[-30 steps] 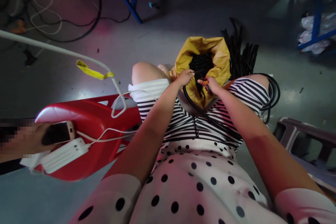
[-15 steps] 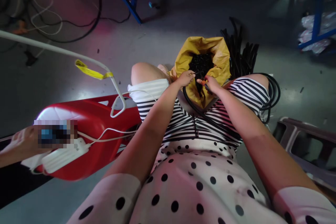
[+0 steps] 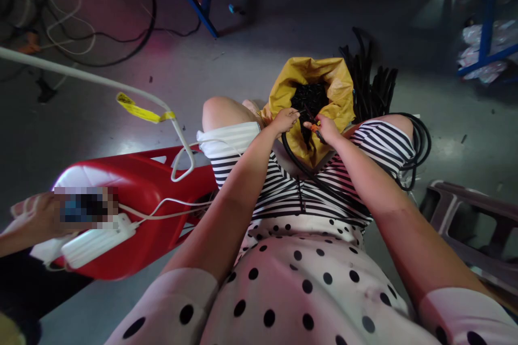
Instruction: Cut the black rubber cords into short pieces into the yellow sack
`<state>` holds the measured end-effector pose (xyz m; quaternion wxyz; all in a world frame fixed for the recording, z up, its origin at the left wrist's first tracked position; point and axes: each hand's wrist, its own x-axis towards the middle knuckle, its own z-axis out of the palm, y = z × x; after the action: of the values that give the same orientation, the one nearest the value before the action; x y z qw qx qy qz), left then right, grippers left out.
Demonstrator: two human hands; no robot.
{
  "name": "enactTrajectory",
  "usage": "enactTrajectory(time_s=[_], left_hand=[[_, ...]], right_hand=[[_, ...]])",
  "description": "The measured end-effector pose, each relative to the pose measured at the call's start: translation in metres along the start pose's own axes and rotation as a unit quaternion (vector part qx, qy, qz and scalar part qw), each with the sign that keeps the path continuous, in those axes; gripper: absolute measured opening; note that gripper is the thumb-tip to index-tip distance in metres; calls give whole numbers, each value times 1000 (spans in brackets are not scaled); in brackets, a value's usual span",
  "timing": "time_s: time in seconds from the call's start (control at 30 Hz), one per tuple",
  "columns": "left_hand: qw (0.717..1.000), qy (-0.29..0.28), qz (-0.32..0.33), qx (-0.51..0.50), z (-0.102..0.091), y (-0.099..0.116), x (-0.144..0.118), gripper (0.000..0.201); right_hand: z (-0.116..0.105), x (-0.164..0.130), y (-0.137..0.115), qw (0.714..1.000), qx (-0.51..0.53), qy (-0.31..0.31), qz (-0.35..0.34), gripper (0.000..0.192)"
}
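The end of a black rubber tube (image 3: pixel 301 164) is pinched by the left hand (image 3: pixel 285 120) against small orange-handled cutters (image 3: pixel 316 130) gripped in the right hand (image 3: pixel 327 129), just before the open yellow sack (image 3: pixel 340 83); short, square cuts are best made over its mouth.

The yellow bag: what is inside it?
The yellow bag holds a heap of small black pieces. Only the top layer shows; anything deeper is covered.
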<state>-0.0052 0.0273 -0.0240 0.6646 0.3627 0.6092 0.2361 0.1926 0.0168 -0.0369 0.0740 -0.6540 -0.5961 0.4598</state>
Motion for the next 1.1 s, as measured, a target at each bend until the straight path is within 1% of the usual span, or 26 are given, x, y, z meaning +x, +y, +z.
enactTrajectory(time_s=[0.07, 0.13, 0.2, 0.27, 0.37, 0.5, 0.67, 1.1], left_hand=[[1000, 19, 2, -17, 1, 2, 0, 20], [998, 42, 0, -39, 1, 3, 2, 16], [996, 61, -11, -59, 1, 5, 3, 12], [995, 68, -24, -73, 2, 6, 3, 11], [995, 57, -29, -79, 4, 8, 2, 14], [996, 41, -19, -72, 7, 8, 1, 18], [997, 39, -5, -62, 7, 7, 0, 15], [998, 36, -13, -57, 9, 8, -2, 17]], right_hand=[[0, 0, -1, 999, 48, -6, 24, 57], [0, -1, -1, 993, 101, -35, 49, 57], [2, -2, -1, 987, 133, -70, 57, 54], [3, -3, -2, 984, 140, -96, 54, 52], [3, -6, -4, 983, 137, -111, 52, 53], [3, -7, -6, 982, 143, -113, 48, 56], [4, -8, -7, 982, 148, -105, 49, 60], [3, -11, -12, 985, 129, -107, 40, 63]])
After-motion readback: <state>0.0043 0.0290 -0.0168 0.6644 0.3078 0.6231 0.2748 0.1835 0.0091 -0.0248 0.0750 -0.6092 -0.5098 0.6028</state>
